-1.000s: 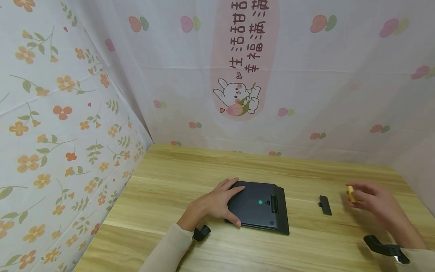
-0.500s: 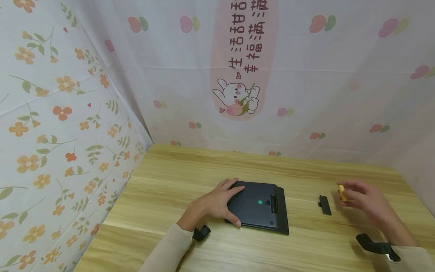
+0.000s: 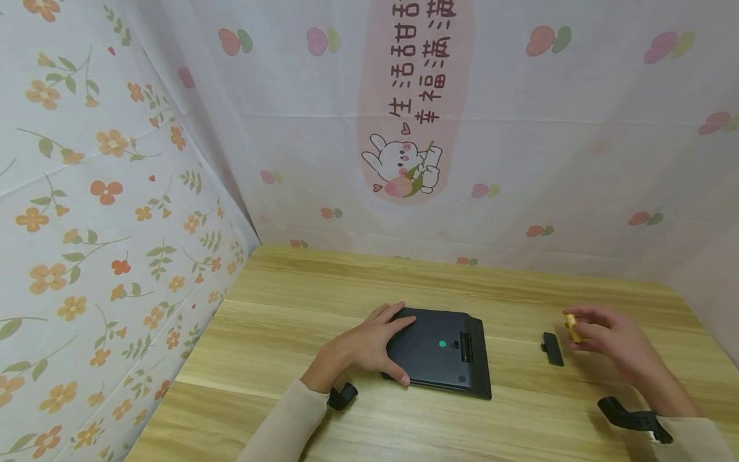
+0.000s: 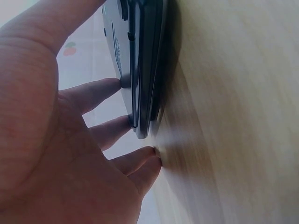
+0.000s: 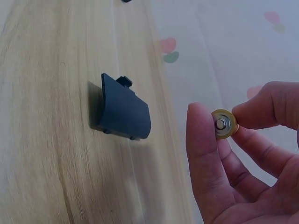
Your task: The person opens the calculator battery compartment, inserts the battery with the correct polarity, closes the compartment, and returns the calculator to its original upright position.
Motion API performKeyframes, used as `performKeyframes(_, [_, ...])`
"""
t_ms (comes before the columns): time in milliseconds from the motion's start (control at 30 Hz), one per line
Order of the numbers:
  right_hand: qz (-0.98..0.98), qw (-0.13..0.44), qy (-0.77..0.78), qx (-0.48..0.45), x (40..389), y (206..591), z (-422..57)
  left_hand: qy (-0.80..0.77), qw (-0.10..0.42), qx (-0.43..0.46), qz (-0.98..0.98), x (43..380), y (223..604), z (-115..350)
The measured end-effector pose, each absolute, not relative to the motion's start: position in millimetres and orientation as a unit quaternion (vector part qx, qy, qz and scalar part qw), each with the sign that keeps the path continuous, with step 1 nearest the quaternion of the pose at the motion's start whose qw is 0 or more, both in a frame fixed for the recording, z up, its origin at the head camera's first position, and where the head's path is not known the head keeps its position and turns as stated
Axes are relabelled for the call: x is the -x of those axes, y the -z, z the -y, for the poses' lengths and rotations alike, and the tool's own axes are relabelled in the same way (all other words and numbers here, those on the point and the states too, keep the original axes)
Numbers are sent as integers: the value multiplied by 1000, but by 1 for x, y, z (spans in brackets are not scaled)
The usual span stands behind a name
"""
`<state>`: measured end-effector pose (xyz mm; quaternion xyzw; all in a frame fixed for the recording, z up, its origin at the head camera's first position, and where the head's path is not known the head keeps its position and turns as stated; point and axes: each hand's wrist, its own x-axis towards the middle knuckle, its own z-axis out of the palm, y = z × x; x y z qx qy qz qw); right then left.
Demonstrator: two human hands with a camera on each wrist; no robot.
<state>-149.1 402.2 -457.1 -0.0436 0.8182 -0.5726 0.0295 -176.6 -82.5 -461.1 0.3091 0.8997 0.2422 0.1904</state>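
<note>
A flat black device (image 3: 430,346) lies on the table with its underside up, showing an uncovered battery compartment (image 3: 465,346) and a green sticker. My left hand (image 3: 369,343) rests over its left end, fingers spread and fairly straight. The thumb lies at the near edge; in the left wrist view two fingertips touch the device. To the right, my right hand (image 3: 614,337) pinches a yellow battery (image 3: 573,328) between thumb and fingers, above the table. The right wrist view shows the battery end-on. Just left of that hand lies the black battery cover (image 3: 552,348), with a small clip.
The wooden table (image 3: 300,289) reaches back to a patterned white curtain (image 3: 312,128). Another flowered cloth (image 3: 104,192) hangs along the left side. A black wrist strap (image 3: 635,420) sits on the right forearm, and a black wrist camera (image 3: 343,396) on the left.
My right hand has moved left with the battery, coming closer to the battery cover. The left hand, the device and the cover have stayed in place.
</note>
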Motion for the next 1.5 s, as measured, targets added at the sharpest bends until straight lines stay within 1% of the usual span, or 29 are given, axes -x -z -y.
performKeyframes(367, [-843,42,536,28,148,455,-389,-239,188,-309,-901,177,462,83])
performKeyframes(767, [-837,33,544,49,147,453,-380,-240,188,-309,-901,177,463,83])
performKeyframes(1500, [-852,52,518,54,147,452,-354,-238,189,-313,-900,177,460,83])
